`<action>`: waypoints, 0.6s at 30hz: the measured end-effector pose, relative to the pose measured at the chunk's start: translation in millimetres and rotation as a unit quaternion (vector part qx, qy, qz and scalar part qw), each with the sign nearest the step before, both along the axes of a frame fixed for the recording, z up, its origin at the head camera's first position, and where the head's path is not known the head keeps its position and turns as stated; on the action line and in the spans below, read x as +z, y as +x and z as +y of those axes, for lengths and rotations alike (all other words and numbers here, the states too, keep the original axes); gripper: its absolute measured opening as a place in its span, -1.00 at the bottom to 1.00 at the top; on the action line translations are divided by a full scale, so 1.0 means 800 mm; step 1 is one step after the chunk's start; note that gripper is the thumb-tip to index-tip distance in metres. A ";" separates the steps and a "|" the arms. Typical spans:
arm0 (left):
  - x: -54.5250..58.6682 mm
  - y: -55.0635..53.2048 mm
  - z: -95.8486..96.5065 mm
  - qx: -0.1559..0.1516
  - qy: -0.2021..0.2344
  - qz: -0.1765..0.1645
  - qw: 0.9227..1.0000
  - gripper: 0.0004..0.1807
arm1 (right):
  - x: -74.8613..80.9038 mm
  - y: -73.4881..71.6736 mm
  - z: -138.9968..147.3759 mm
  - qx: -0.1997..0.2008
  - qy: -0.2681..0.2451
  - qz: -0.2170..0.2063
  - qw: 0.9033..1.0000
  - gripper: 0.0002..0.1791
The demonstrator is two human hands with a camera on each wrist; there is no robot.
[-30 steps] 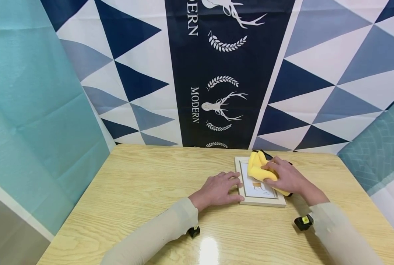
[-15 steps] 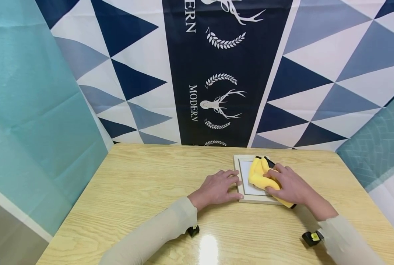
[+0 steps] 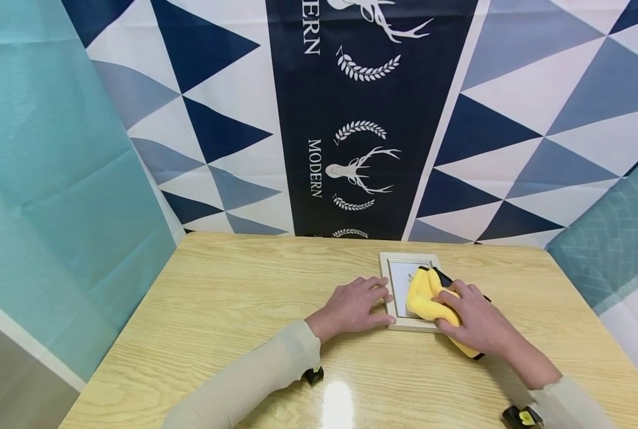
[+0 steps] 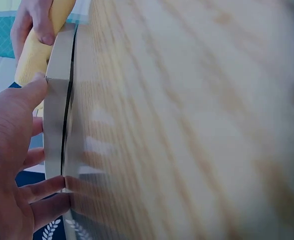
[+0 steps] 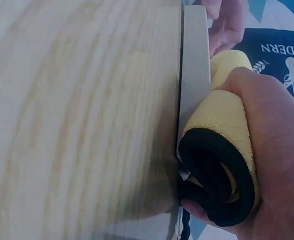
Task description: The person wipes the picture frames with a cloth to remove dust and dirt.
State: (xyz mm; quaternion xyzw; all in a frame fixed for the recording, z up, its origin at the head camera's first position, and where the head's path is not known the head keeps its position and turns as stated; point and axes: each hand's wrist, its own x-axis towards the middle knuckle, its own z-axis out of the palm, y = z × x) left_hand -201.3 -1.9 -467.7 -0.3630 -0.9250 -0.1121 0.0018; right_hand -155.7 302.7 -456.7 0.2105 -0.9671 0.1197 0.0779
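A picture frame [image 3: 410, 257] with a pale wooden border lies flat on the table. Spread along its left edge, my left hand [image 3: 351, 305] touches the border with fingertips and thumb; the left wrist view shows them against the frame's side [image 4: 56, 110]. My right hand [image 3: 474, 319] grips a folded yellow cloth [image 3: 423, 301] with black edging, thumb and fingers curled round it. The cloth lies over the right part of the glass and hides much of the picture. In the right wrist view, the rolled cloth [image 5: 219, 117] overhangs the frame's edge [image 5: 194, 60].
The wooden table [image 3: 233, 280] extends left and in front of the frame. Behind it hangs a patterned fabric backdrop [image 3: 351, 167], with a teal sheet [image 3: 83, 196] at the left. A small black device [image 3: 520, 417] sits at the right wrist.
My right hand and the yellow cloth have slid toward me and slightly right across the frame, uncovering more of its upper border. My left hand stays at the left edge.
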 end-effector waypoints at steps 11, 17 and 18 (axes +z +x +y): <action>0.006 0.001 0.000 -0.001 -0.008 -0.015 1.000 -0.49 | 0.002 -0.007 0.005 0.008 -0.036 0.071 0.997 -0.79; 0.004 0.000 0.000 -0.001 -0.010 -0.015 1.000 -0.48 | 0.016 -0.019 0.008 0.008 -0.051 0.098 0.994 -0.81; 0.004 0.000 0.000 -0.001 -0.009 -0.015 1.000 -0.48 | 0.018 -0.021 0.008 0.009 -0.052 0.102 0.993 -0.81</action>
